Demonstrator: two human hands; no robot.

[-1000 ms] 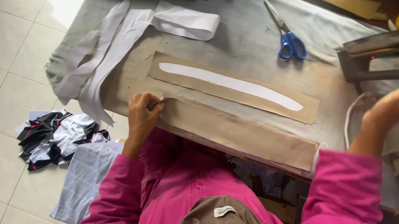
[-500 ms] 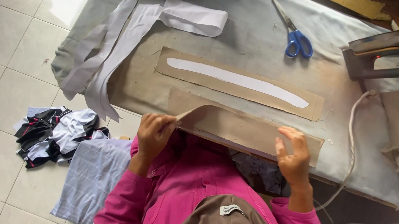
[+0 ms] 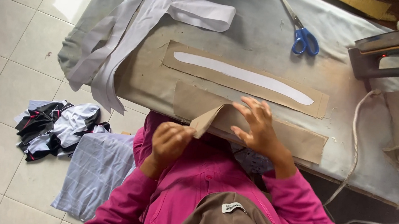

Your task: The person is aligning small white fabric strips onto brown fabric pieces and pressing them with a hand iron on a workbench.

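At the table's near edge, a corner of the long brown paper strip (image 3: 297,139) was pinched shut in the left hand (image 3: 171,140) and peeled up toward the body. The strip's long axis ran rightward from that grip. The right hand (image 3: 255,128), fingers spread apart, was pressed flat on the strip just beside the fold.

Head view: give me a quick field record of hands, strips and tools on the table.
left hand: pinching the lifted corner of the near brown strip
right hand: flat on the same strip, fingers spread
far brown strip: flat, with a white strip on top
scissors: blue handles, lying closed
iron: table's right end
loose white strips: draped over the left edge
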